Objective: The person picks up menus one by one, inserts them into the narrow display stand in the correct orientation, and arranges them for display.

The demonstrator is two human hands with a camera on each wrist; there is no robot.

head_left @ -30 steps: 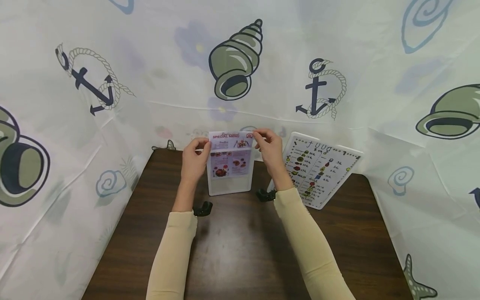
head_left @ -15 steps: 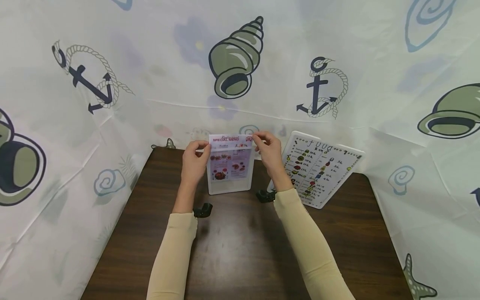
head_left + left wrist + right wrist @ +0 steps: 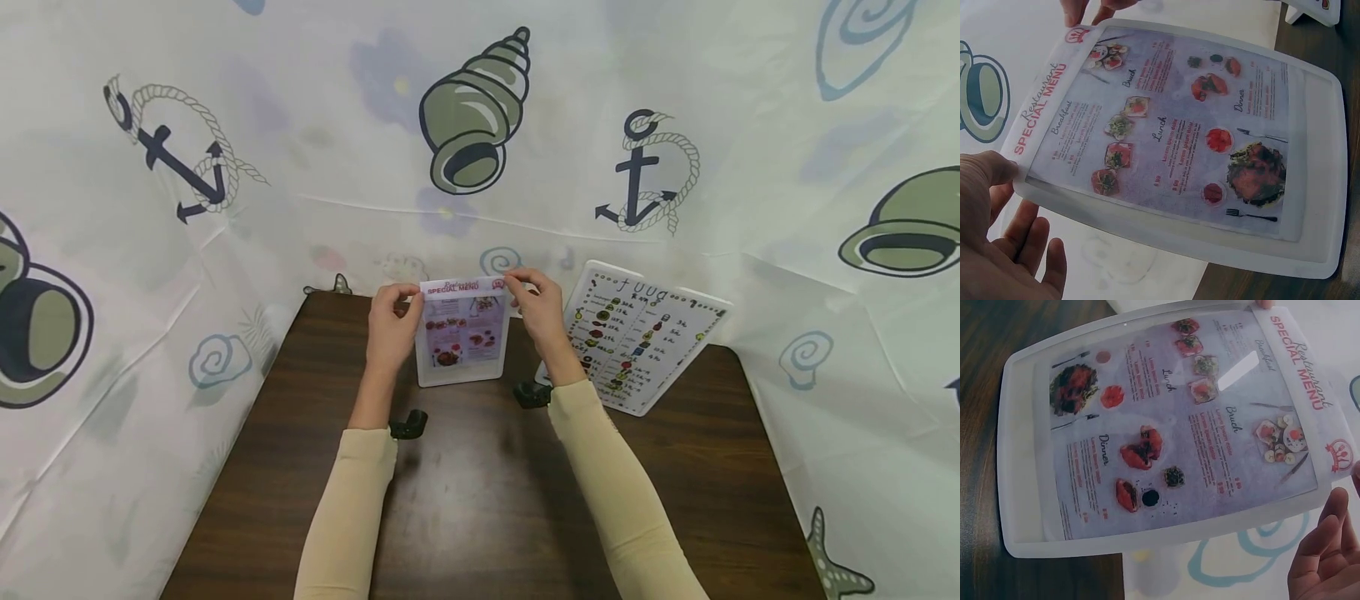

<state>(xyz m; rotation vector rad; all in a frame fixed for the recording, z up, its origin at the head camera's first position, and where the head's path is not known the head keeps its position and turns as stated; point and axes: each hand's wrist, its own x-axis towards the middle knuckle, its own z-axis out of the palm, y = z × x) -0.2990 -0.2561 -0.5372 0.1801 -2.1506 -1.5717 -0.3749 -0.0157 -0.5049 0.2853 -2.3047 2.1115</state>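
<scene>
A printed menu sheet [image 3: 463,333] headed "Special Menu" sits mostly inside a clear sign holder with a white frame [image 3: 461,377], which stands upright on the table. Only the title strip shows above the clear front. My left hand [image 3: 390,325] pinches the sheet's top left corner; in the left wrist view the thumb of that hand [image 3: 991,206] lies on the front, fingers behind. At the top right corner my right hand [image 3: 540,308] pinches the paper, and the right wrist view shows its curled fingers [image 3: 1329,544] beside the holder's edge.
A second white sign holder [image 3: 637,342] with a handwritten, drawn price list leans back to the right, close to my right forearm. Behind the dark wooden table [image 3: 457,500] hangs a white curtain [image 3: 360,150] printed with shells and anchors.
The menu sheet has slid down into the holder, so less of it sticks out at the top. Both hands have come down slightly with it, still at its corners.
</scene>
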